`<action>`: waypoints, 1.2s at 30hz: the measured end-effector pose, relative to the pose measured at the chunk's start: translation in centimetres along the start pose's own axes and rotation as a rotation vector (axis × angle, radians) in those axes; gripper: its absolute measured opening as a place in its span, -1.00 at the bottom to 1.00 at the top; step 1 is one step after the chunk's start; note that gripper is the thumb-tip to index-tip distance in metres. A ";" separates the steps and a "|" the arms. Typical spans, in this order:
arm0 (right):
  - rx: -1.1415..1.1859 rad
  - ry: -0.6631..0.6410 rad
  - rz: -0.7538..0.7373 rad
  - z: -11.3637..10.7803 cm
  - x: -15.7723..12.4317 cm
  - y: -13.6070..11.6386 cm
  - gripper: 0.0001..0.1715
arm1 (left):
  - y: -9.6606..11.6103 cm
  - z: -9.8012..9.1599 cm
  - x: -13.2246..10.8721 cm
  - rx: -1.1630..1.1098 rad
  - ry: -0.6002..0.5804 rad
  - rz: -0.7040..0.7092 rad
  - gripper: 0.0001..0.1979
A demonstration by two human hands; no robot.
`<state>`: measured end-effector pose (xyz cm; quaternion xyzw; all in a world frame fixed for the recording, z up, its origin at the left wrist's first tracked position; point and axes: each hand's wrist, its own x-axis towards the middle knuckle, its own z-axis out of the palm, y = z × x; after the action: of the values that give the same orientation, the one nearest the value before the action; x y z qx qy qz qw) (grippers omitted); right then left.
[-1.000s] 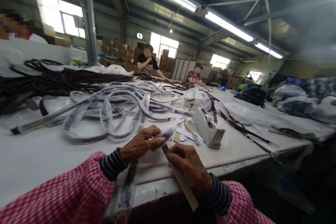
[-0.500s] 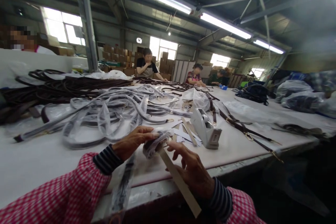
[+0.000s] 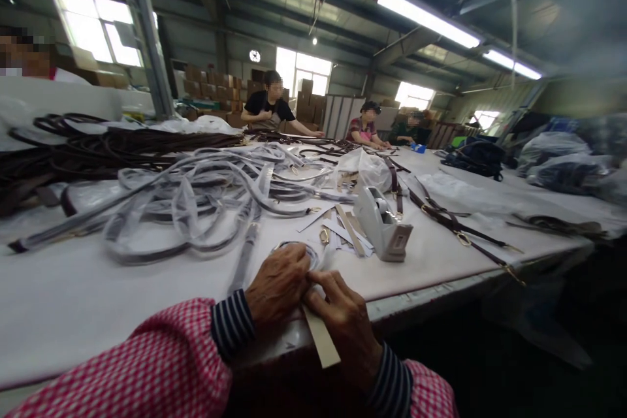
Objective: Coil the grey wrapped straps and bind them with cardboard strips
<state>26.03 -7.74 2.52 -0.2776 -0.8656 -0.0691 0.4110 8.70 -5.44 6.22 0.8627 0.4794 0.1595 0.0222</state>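
My left hand [image 3: 280, 281] is closed over a coiled strap in clear plastic [image 3: 312, 253], most of it hidden behind the fingers. My right hand [image 3: 345, 313] pinches a beige card strip [image 3: 323, 341] against the coil, and the strip's free end hangs down over the table edge. Both hands meet at the fingertips. Just beyond them lies a gold clasp [image 3: 324, 235], close to loose beige and white strips [image 3: 349, 232]. A grey tape dispenser [image 3: 382, 225] stands to the right of these strips.
Plastic-wrapped straps [image 3: 196, 189] sprawl across the left of the table [image 3: 147, 300], with dark brown straps [image 3: 112, 144] heaped behind. More brown straps with gold hardware [image 3: 455, 232] lie on the right. Several people sit around the table, one person [image 3: 274, 104] reaching across it.
My hands have come together around the coil and lowered toward the table edge. The strip has drawn in, with less of it hanging out. The view has shifted slightly.
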 end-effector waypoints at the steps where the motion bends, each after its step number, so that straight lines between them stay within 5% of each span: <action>1: -0.016 -0.001 -0.003 0.1 -0.1 0.0 -0.78 | -0.2 0.2 -0.1 -0.024 0.019 0.010 -0.87; 8: 0.016 -0.043 -0.022 -0.1 0.4 -0.1 -0.81 | -1.7 -1.2 -0.8 -0.371 0.000 0.081 -0.86; 16: 0.290 -0.267 0.219 -1.3 2.9 1.4 -0.79 | -3.0 -1.7 -0.4 -0.748 0.076 -0.041 -0.77; 22: 0.400 -0.316 0.269 -1.5 5.2 2.6 -0.76 | -2.9 -0.7 0.2 -0.857 0.217 -0.101 -0.87; 25: 0.501 -0.385 0.383 -1.5 6.0 2.8 -0.86 | -2.4 0.2 0.4 -0.943 0.278 -0.119 -0.88; 30: 0.496 -0.389 0.556 -1.3 6.8 3.3 -0.77 | -1.7 0.8 0.7 -1.053 0.354 -0.146 -0.79; 36: 0.756 -0.505 0.601 -0.9 7.5 3.7 -0.85 | -1.7 1.2 0.4 -0.882 0.430 -0.109 -0.91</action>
<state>24.80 -1.80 8.28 -0.3534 -0.7845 0.4364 0.2633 7.84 -4.07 4.83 0.6921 0.4044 0.5204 0.2943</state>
